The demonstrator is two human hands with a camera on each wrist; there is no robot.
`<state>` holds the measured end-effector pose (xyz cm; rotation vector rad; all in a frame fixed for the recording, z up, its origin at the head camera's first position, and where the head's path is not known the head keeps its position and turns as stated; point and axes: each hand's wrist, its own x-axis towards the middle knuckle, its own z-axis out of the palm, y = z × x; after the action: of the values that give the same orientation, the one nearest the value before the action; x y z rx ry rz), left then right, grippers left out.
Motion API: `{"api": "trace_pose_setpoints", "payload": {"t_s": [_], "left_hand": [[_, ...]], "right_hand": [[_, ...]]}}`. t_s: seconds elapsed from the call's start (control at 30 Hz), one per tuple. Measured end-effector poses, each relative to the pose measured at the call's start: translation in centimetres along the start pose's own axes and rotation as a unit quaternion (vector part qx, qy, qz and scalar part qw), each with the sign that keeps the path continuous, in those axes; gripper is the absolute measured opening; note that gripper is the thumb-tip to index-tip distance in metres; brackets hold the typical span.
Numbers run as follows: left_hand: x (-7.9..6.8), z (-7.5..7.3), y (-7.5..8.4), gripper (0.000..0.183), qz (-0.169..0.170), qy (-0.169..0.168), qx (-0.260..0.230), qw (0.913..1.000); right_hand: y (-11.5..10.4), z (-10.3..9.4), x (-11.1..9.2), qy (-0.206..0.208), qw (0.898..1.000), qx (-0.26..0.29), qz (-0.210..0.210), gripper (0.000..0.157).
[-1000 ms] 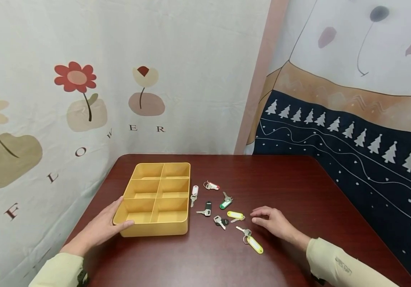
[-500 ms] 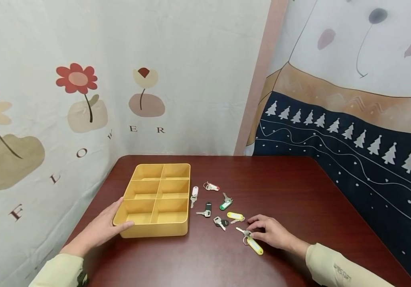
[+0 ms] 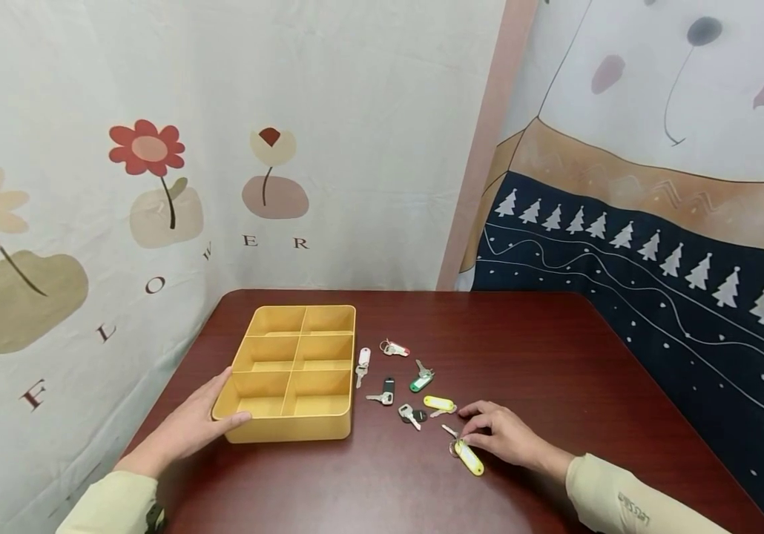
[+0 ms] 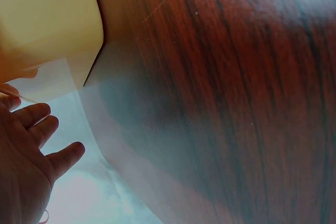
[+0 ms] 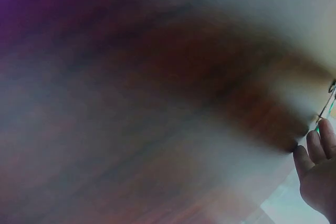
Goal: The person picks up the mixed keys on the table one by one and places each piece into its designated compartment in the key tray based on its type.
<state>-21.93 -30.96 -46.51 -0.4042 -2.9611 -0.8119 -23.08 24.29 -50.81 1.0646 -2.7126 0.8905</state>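
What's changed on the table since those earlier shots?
The right hand has moved left and nearer the person; it now appears to pinch the nearest yellow-tagged key, which has shifted slightly left. The left hand stays on the yellow box; the other keys lie as before.

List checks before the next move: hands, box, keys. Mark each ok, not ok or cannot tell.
1. Left hand on box: ok, at its near left corner.
2. Box flat on table: ok.
3. Compartments free: ok, nothing seen in them.
4. Near key in right hand: ok, fingers pinch it beside its yellow tag.
5. Near key off the table: cannot tell.
6. Right hand clear of other yellow-tagged key: not ok, a fingertip is right by it; contact unclear.
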Motion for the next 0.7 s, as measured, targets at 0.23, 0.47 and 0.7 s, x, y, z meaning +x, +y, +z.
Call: {"api": "trace_pose_setpoints", "payload": {"t_s": [0.23,0.47,0.7], "left_hand": [[0.1,0.0,0.1,0.101,0.003,0.004,0.000,1.0000],[0.1,0.0,0.1,0.101,0.002,0.004,-0.001,1.0000],[0.0,0.1,0.0,0.101,0.001,0.004,-0.002,1.0000]], "right_hand": [[-1.0,-0.9,1.9,0.041,0.998,0.035,0.012,0.009],[-2.7,-2.0,5.1,0.077,0.992,0.076,0.066,0.005],[-3.7,-1.9,9.1,0.135,0.979,0.100,0.116,0.004]]}}
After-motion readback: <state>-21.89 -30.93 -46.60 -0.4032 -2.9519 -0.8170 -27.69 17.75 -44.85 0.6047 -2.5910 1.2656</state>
